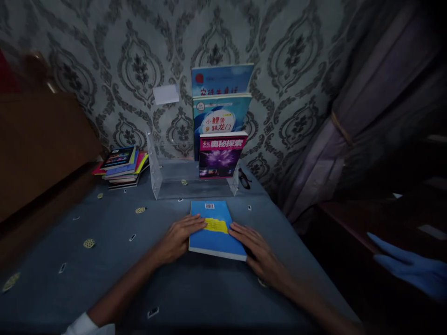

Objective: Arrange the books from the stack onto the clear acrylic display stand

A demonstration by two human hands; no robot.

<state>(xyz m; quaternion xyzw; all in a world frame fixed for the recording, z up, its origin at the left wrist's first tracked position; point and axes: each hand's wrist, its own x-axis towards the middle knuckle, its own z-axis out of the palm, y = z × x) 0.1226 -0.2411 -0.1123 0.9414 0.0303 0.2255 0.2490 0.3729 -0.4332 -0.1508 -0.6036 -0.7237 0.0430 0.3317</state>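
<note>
A thick blue book point(213, 243) with a yellow patch and a barcode on its cover is in front of me, low over the table or resting on it; I cannot tell which. My left hand point(182, 235) grips its left edge, fingers stretched over the cover. On the opposite edge my right hand point(256, 244) has its fingers on top and its thumb by the side. Behind the book stands a clear acrylic rack point(155, 174). Its right part holds a purple book point(223, 160), a teal book point(209, 109) and a taller blue book point(223, 77), all upright.
A pile of books point(122, 170) lies at the back left, near a brown wooden panel point(45, 144). Dark glasses point(245, 179) lie right of the rack. A patterned cloth covers the table point(115, 223). A blue glove point(412, 267) shows at the right, beside a tied curtain point(324, 158).
</note>
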